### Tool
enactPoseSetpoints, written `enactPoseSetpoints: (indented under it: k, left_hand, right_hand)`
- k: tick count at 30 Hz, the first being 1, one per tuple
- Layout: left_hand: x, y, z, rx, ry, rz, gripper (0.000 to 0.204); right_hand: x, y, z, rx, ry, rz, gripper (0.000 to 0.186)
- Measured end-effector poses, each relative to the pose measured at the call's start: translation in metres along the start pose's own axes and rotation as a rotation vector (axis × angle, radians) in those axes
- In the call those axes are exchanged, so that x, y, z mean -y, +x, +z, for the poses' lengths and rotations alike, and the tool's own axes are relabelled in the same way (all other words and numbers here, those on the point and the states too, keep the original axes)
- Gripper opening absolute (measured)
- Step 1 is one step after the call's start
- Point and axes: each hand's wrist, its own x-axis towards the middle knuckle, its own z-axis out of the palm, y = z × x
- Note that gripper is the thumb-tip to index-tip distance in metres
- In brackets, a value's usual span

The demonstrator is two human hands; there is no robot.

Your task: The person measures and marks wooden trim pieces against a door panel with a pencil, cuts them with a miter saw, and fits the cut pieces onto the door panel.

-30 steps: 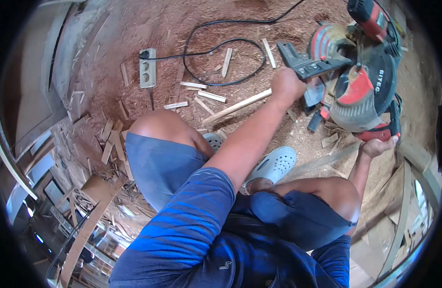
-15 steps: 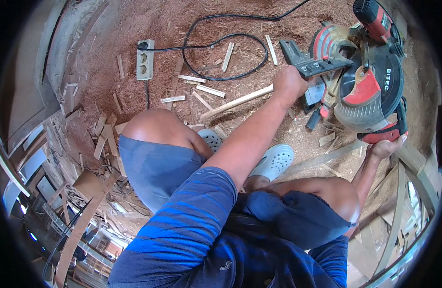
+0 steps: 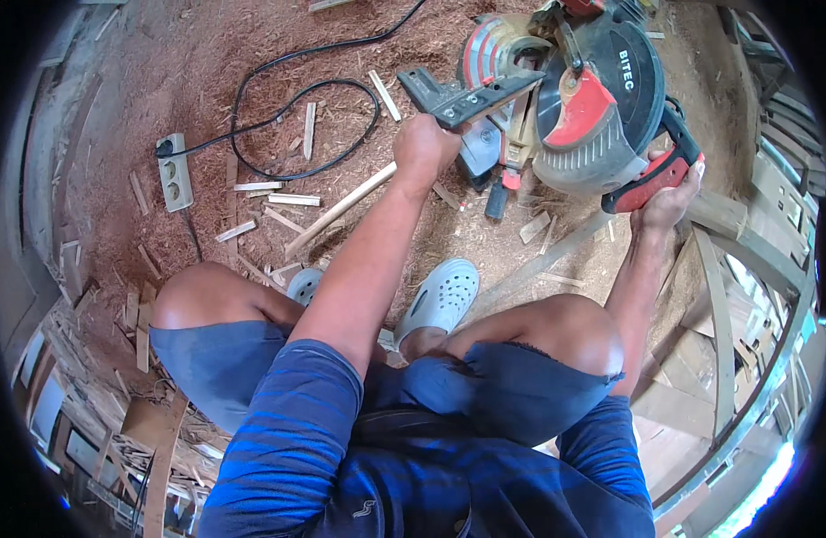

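Observation:
A mitre saw (image 3: 641,76) with a round dark blade, a red and clear guard and a metal fence (image 3: 471,99) stands on the floor ahead, right of centre. My right hand (image 3: 668,193) is closed round its red and black handle (image 3: 650,175). My left hand (image 3: 426,152) is closed at the left end of the fence, holding a thin wooden strip (image 3: 341,211). The strip slants out to the lower left, its far part hidden by my hand and the saw. A small clamp with a dark handle (image 3: 496,199) sits beside the saw base.
A white power strip (image 3: 174,175) lies at the left, with a looping black cable (image 3: 377,108). Short wood offcuts (image 3: 294,199) and sawdust cover the floor. My feet in pale clogs (image 3: 441,296) are below the strip. Wooden frames (image 3: 713,323) stand at the right.
The view has swung, so the saw, cable and power strip sit further left in the picture. Both hands keep their holds on the strip and the saw handle.

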Motion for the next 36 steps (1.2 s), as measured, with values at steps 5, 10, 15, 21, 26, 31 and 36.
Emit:
enactPoseSetpoints:
  k: [5, 10, 15, 21, 26, 31, 36]
  left_hand:
    - [0.007, 0.001, -0.004, -0.005, 0.017, 0.029, 0.06]
    - [0.012, -0.002, -0.001, 0.045, -0.04, 0.069, 0.061]
    - [0.036, 0.007, -0.002, 0.037, -0.062, 0.153, 0.058]
    - [0.032, -0.001, -0.017, 0.137, -0.087, 0.119, 0.057]
    - [0.051, 0.009, -0.022, 0.206, -0.014, 0.098, 0.066]
    - [0.087, 0.025, -0.017, 0.303, -0.186, 0.005, 0.062]
    - [0.086, 0.021, -0.032, 0.309, -0.043, 0.026, 0.047]
  right_hand:
    - [-0.006, 0.001, -0.001, 0.045, 0.048, 0.113, 0.071]
    - [-0.01, 0.007, -0.014, 0.132, 0.122, 0.128, 0.059]
    - [-0.012, 0.004, -0.003, 0.066, 0.09, 0.12, 0.071]
    - [-0.019, 0.008, -0.015, 0.112, 0.087, 0.115, 0.075]
    - [-0.021, 0.007, -0.013, 0.075, 0.013, 0.11, 0.077]
    - [-0.018, 0.006, -0.01, 0.072, 0.005, 0.096, 0.078]
    - [-0.021, 0.008, -0.012, 0.076, -0.001, 0.087, 0.077]
